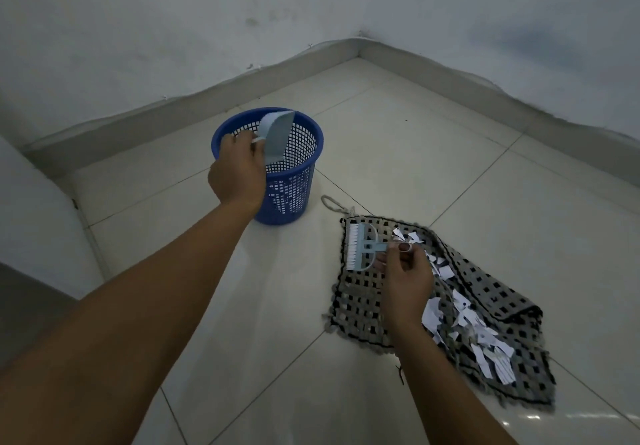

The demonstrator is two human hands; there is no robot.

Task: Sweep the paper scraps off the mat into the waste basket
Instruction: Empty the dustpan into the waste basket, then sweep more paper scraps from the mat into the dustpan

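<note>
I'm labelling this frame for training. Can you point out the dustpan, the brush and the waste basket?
dustpan (275,141), head view, on its pale blue pan.
brush (354,246), head view, on the white bristles.
waste basket (294,185), head view, on its blue mesh wall.

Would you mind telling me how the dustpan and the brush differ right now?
The dustpan is tipped over the blue basket, gripped by the left hand; the brush hangs over the mat, its handle pinched by the right hand. The brush has white bristles; the dustpan has none. Both are pale blue plastic.
</note>
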